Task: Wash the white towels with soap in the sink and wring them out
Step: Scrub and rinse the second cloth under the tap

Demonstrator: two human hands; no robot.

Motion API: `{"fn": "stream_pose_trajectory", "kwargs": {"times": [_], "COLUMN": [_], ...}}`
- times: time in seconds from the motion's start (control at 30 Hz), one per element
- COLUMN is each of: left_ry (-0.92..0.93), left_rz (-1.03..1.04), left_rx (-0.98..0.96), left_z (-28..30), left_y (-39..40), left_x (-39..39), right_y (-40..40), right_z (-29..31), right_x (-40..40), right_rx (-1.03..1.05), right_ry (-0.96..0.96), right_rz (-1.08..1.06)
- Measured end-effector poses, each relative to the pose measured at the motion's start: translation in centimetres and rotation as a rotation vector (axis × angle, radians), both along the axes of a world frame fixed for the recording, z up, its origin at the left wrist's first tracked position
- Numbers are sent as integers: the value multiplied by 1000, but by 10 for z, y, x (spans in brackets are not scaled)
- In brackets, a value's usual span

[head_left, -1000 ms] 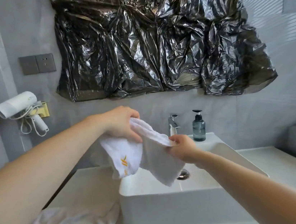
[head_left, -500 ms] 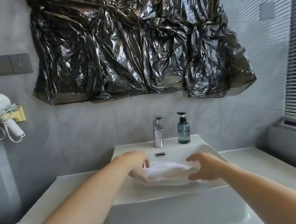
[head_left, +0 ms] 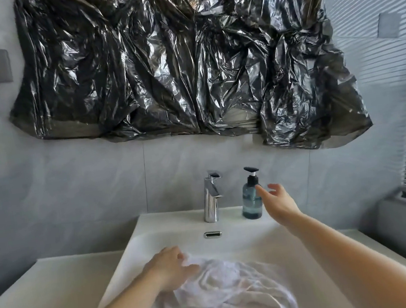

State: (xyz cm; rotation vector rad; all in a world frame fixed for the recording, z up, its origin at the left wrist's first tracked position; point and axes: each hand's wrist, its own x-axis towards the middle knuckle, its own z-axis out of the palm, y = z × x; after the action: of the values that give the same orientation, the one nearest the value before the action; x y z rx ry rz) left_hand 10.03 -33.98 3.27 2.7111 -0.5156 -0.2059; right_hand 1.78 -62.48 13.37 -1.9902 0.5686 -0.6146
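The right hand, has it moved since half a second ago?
Yes. The right hand left the white towel in the white sink and moved up, toward the blue soap bottle.

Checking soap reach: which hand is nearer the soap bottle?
Right. The right hand is open beside the soap bottle; the left hand rests on the towel.

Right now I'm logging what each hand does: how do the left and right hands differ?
The left hand is low in the sink, fingers resting on the towel; the right hand is raised by the soap bottle. The left lies palm down on cloth; the right is spread open, fingertips at the bottle, not gripping it. Both are bare, and neither grips anything.
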Motion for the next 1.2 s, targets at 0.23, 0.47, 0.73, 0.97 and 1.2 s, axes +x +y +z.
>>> {"fn": "stream_pose_trajectory", "kwargs": {"times": [0.23, 0.47, 0.73, 0.97, 1.2], "left_ry": [-82, -220, -267, -289, -336], "left_rz": [-44, -24, 143, 240, 147], "left_rx": [81, 117, 81, 101, 89], "left_z": [-12, -11, -9, -9, -8], "left_y": [-4, -6, -4, -1, 2], "left_x": [8, 11, 12, 11, 15], "right_y": [-16, -26, 6, 20, 26], "right_z": [22, 18, -9, -57, -58], "right_x": [76, 110, 50, 13, 4], "right_rx": [170, 221, 172, 13, 117], "right_ry": [-89, -86, -133, 9, 82], "right_rz": [-81, -25, 91, 303, 430]}}
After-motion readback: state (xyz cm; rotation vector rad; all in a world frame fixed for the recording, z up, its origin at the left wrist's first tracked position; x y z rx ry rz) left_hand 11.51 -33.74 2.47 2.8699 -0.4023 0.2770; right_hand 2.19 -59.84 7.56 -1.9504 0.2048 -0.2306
